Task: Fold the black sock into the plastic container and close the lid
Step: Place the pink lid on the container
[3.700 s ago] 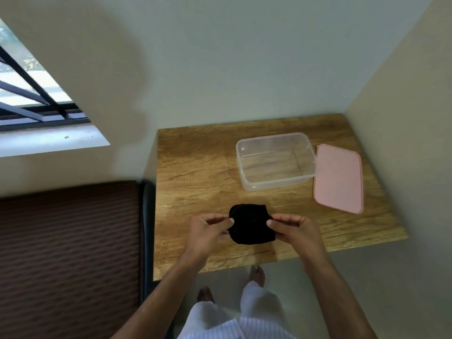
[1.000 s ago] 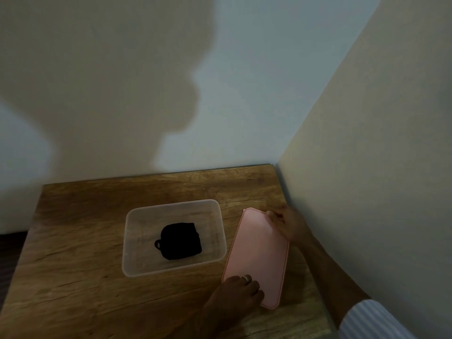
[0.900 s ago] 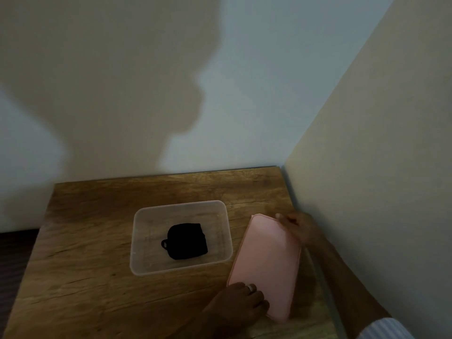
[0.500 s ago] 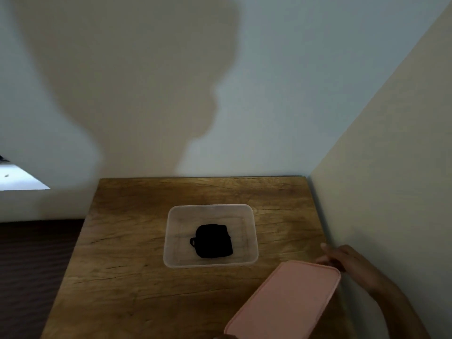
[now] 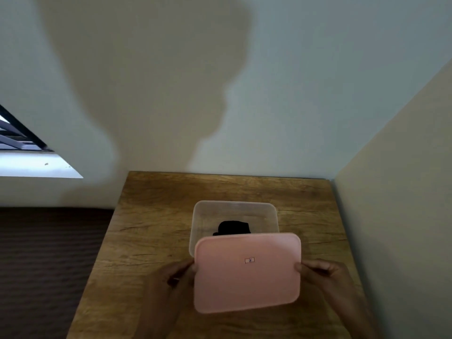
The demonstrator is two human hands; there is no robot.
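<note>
Pink lid (image 5: 247, 272) between both hands, above container (image 5: 234, 211)

Wooden tabletop (image 5: 151, 231), brown grain with dark cracks, pushed into room corner. Far edge against pale blue-grey wall (image 5: 318, 81); right edge against cream wall (image 5: 403, 216). Large shadow of head and shoulders (image 5: 156, 77) cast across blue-grey wall, reaching down to tabletop's far left corner. Window (image 5: 22, 152) at far left of wall, dark bars, bright white sill. Dark brown ribbed surface (image 5: 49, 265) just beside tabletop's left edge, lower than it; material unclear.
</note>
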